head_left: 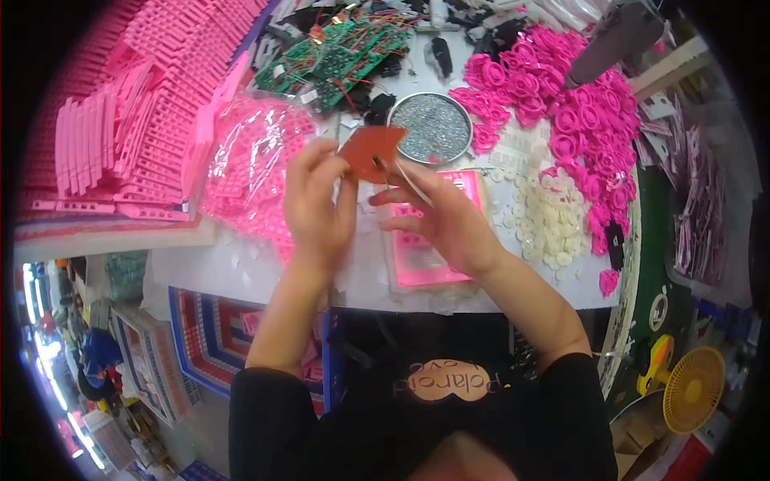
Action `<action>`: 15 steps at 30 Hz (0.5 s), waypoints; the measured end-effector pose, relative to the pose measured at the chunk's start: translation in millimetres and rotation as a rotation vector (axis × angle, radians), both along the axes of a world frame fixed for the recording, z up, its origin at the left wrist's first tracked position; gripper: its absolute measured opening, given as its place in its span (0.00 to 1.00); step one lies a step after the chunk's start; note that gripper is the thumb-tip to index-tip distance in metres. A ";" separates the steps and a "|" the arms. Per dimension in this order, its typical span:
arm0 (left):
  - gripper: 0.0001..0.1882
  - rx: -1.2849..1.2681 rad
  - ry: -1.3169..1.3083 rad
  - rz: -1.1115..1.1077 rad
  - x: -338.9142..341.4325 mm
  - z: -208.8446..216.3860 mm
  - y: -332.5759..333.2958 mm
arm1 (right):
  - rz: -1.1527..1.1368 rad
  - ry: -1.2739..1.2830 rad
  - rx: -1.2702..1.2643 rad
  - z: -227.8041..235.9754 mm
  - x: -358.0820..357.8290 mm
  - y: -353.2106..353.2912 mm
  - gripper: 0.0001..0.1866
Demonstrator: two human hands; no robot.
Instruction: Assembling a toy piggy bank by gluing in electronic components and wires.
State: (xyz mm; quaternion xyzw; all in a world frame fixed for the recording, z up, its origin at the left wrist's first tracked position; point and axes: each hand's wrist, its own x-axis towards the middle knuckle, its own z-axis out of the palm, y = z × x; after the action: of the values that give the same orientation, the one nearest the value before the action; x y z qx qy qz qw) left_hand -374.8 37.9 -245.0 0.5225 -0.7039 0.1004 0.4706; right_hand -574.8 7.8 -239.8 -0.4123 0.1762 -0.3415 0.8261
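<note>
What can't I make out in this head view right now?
All in the head view:
- Orange-brown sheet: underside faces away, hidden.
- Dark spot on it: too small to tell hole or part.
- Pink frame: partly covered by the right hand.
- Silvery bits: too small to identify.
- Pink strips: stack cut off by the dark rim.

"Any lettering on your feed?"
"Yes, I see two short lines on the black shirt (361, 433), set on and around its tan patch (449, 385). They stand upside down from my head camera."
"And on the desk (365, 279)?"
"I have a pale sheet (517, 148) near the pink rings (577, 120). It seems printed, but the marks are too small and blurred for me to read."
</note>
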 end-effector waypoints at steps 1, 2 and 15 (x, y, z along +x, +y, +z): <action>0.17 0.013 -0.036 -0.024 -6.2 -3.5 7.2 | -0.008 -0.041 0.150 2.9 3.6 -1.5 0.34; 0.19 0.084 0.040 -0.074 -11.2 -5.3 15.1 | -0.019 -0.083 0.300 3.4 3.6 -2.9 0.32; 0.12 0.822 1.305 -0.383 -19.9 -2.5 49.0 | -0.455 0.215 -0.605 -2.6 -20.6 -13.6 0.12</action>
State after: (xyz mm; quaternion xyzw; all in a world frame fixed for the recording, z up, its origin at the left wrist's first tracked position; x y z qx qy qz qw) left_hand -394.7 86.9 -247.5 0.4777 -0.3442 -0.5766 0.5665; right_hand -595.4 -5.8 -242.4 -0.6211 0.2397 -0.5072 0.5472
